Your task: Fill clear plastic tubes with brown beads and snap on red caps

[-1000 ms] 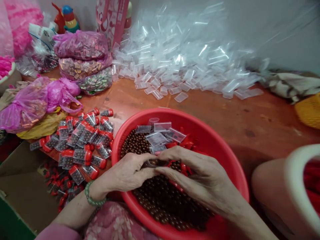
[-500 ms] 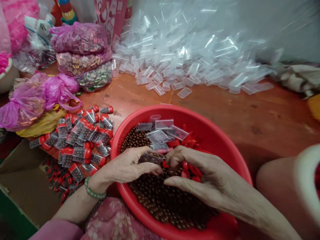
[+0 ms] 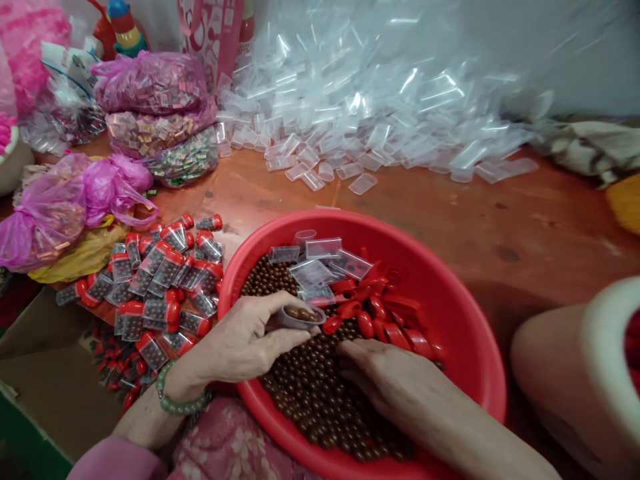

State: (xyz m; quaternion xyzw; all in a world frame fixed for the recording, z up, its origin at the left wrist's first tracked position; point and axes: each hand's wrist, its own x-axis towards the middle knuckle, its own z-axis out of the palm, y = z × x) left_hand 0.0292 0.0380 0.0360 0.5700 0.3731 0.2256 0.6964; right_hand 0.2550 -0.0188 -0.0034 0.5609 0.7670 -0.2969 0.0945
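My left hand (image 3: 240, 337) grips a clear plastic container (image 3: 300, 316) whose open mouth points right, with brown balls inside. Lower and to the right, my right hand (image 3: 380, 373) reaches into the loose brown balls (image 3: 320, 400). Its fingers look curled together, their tips hidden among the balls. Both hands are over a red basin (image 3: 450, 293). Inside it, several clear containers (image 3: 324, 248) lie at the back, beside red plastic caps (image 3: 365, 323) and small red scoop-like pieces (image 3: 400, 303).
Filled red-capped containers (image 3: 165, 267) are heaped left of the basin, above a cardboard box (image 3: 40, 380). Clear empty containers (image 3: 350, 127) form a large pile at the back. Pink bags (image 3: 155, 83) stand at the back left. A pale tub (image 3: 555, 353) is close on the right.
My right hand has dropped from beside the container's mouth into the brown balls, uncovering the red caps. My left hand keeps its hold, and the container's mouth shows more. The view has shifted slightly.
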